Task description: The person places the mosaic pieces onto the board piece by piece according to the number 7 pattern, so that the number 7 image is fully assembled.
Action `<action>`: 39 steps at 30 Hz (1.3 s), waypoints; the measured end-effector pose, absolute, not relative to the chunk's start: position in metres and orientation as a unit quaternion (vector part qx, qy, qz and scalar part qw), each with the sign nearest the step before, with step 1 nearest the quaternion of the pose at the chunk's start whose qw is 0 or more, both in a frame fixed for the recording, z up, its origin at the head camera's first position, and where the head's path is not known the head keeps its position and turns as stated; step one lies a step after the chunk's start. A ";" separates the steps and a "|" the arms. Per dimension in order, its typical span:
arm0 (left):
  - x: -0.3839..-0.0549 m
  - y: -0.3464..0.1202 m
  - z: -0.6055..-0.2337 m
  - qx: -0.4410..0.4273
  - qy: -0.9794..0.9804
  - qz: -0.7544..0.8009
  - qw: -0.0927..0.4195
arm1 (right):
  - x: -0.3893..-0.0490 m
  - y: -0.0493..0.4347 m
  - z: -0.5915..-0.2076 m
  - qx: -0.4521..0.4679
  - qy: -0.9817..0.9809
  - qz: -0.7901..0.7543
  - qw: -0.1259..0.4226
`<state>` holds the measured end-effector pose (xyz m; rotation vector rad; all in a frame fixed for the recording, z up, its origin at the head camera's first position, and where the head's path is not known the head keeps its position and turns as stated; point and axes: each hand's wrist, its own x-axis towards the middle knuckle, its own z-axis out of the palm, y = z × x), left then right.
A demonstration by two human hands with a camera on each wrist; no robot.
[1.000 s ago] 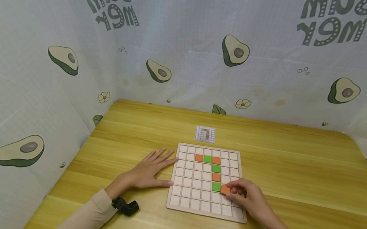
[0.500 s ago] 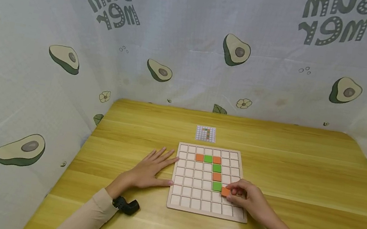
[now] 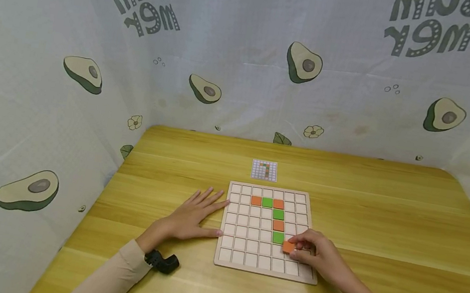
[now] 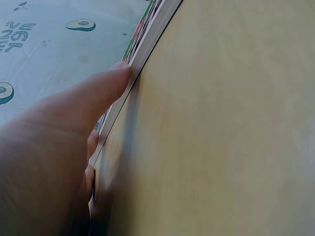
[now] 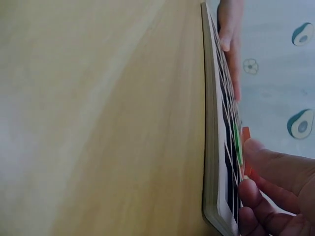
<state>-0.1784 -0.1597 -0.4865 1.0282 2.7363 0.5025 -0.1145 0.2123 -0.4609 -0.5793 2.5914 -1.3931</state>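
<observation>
A square wooden grid board (image 3: 265, 273) lies on the table. Orange and green square tiles sit in its cells, among them a green tile (image 3: 278, 237) at the lower end of the column. My right hand (image 3: 319, 253) pinches an orange tile (image 3: 288, 247) between thumb and fingers, just right of and below that green tile. In the right wrist view the held orange tile (image 5: 246, 132) stands slightly off the board's face. My left hand (image 3: 188, 218) lies with fingers spread at the board's left edge; its thumb (image 4: 110, 86) touches that edge in the left wrist view.
Behind the board lies a small printed card (image 3: 264, 170) with a coloured grid pattern. The wooden table (image 3: 389, 215) reaches back to a white curtain (image 3: 247, 67) printed with avocados. A black wrist camera (image 3: 161, 261) is strapped to the left wrist.
The orange tile in my right hand has shifted slightly down, away from the green tile's side. My left hand has stayed in place at the board's edge.
</observation>
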 end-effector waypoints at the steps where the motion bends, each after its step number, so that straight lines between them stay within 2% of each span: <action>1: -0.178 -0.160 -0.486 0.345 0.919 0.169 0.087 | -0.114 0.212 -0.461 -0.195 0.861 -0.463 0.070; 22: -0.179 -0.159 -0.487 0.348 0.917 0.175 0.083 | -0.111 0.209 -0.466 -0.234 0.863 -0.448 0.022; 29: -0.177 -0.160 -0.487 0.347 0.917 0.178 0.087 | -0.107 0.204 -0.467 -0.201 0.871 -0.447 0.034; 39: -0.178 -0.159 -0.486 0.346 0.917 0.174 0.092 | -0.106 0.197 -0.467 -0.181 0.886 -0.426 0.020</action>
